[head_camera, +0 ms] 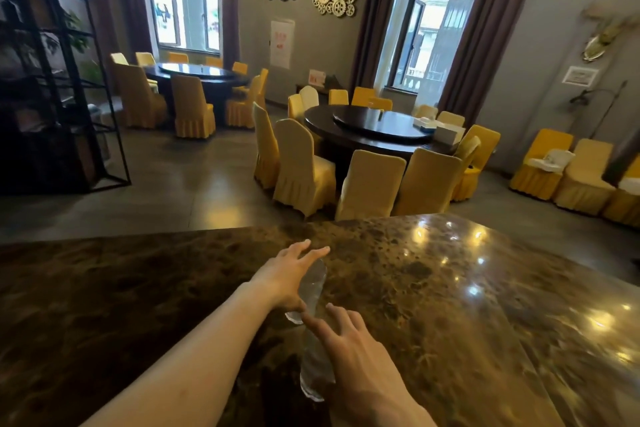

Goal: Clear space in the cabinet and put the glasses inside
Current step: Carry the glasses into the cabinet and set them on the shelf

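Seemingly two glasses (313, 288), two hands (287, 279)

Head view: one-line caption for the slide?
Both bare hands, left hand and right hand, reach for two clear glasses on a marble counter, fingers spread, dining room beyond.

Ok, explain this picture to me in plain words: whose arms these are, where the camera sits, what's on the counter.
There is no machine: a person wears one camera on the head, looking forward and down. Both bare arms reach over a dark marbled counter. The left hand spreads beside one clear glass; the right hand spreads beside a nearer glass. Both glasses are blurred, and neither hand has a closed grip. Beyond are round tables with yellow-covered chairs.
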A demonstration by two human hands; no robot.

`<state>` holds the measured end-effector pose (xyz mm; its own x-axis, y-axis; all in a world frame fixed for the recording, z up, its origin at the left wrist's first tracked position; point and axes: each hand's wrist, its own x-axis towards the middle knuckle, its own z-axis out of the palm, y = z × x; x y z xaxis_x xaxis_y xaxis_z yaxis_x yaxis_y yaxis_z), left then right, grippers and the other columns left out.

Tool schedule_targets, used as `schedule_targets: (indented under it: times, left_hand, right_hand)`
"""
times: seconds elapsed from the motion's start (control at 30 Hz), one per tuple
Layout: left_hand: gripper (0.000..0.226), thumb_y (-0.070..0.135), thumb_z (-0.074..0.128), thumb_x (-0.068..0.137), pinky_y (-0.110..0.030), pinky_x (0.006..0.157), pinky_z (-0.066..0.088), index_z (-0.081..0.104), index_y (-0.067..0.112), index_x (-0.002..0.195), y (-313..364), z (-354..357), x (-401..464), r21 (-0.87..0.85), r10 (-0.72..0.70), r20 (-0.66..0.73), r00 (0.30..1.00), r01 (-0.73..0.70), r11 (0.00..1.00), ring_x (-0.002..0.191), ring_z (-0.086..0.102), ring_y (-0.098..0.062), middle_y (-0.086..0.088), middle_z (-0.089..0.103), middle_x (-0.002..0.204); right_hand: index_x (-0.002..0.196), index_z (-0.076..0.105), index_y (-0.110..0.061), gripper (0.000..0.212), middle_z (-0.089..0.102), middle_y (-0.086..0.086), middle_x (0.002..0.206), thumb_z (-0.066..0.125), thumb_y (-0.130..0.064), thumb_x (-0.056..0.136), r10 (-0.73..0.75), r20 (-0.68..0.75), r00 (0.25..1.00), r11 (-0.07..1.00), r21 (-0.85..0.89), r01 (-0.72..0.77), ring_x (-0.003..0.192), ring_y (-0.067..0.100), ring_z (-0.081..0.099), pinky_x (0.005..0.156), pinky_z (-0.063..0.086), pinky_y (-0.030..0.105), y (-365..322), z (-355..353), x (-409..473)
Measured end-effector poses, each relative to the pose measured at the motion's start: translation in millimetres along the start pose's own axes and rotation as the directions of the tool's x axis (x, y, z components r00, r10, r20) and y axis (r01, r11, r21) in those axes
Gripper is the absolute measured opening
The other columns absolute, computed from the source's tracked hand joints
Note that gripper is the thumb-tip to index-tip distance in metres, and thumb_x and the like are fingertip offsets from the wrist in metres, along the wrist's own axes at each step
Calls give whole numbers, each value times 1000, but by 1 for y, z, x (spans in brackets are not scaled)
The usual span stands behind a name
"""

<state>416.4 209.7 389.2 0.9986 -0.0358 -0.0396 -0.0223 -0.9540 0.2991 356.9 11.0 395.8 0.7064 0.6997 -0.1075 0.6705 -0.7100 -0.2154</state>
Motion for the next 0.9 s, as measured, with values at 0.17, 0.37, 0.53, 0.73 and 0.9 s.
schedule_targets:
  times: [0.17, 0.37, 0.53, 0.73, 0.9]
  left_hand:
    - [103, 22, 86, 71, -48, 110, 39, 23, 48, 148, 3, 7, 15, 32, 18, 27, 999, -19, 999, 144, 21, -26, 6, 18, 159]
    - [93, 25, 88, 67, -42, 103, 46, 36, 44, 141, 2, 4, 8, 13, 7, -21, 1000, -7, 1000, 132, 36, -22, 5, 35, 144]
    - [90, 29, 89, 67, -40, 100, 47, 39, 42, 141, 0, 0, -20, 24, -42, -72, 997, 44, 999, 127, 40, -20, 6, 39, 140]
    - [89, 37, 90, 63, -37, 96, 49, 41, 47, 136, 9, -14, -75, 25, -109, -174, 979, 115, 993, 120, 45, -19, 9, 43, 132]
    - [92, 42, 90, 59, -38, 93, 50, 40, 47, 136, 51, -18, -137, 52, -173, -244, 954, 191, 980, 117, 49, -19, 9, 45, 129]
  right_hand:
    - [153, 4, -52, 105, 2, 3, 167, 76, -21, 83, 3, -4, 1000, 1000, -4, -3, 153, 24, 2, 113, 38, 42, 2, 3, 3]
    - [150, 20, -48, 88, 18, 4, 161, 74, -22, 85, 12, -70, 997, 1000, 19, -11, 147, 25, 17, 108, 45, 39, 2, 4, 3]
    - [143, 34, -43, 73, 33, 0, 138, 74, -28, 84, 13, -113, 994, 1000, 6, -12, 128, 22, 33, 93, 51, 34, 5, 3, -2]
    - [138, 39, -40, 67, 38, -1, 132, 73, -36, 81, -4, -141, 990, 1000, 13, 6, 120, 20, 37, 86, 52, 32, 10, 5, -33]
    - [139, 39, -38, 71, 39, 0, 129, 76, -38, 78, -106, -157, 982, 994, -33, 102, 117, 21, 39, 83, 52, 34, 12, -3, -79]
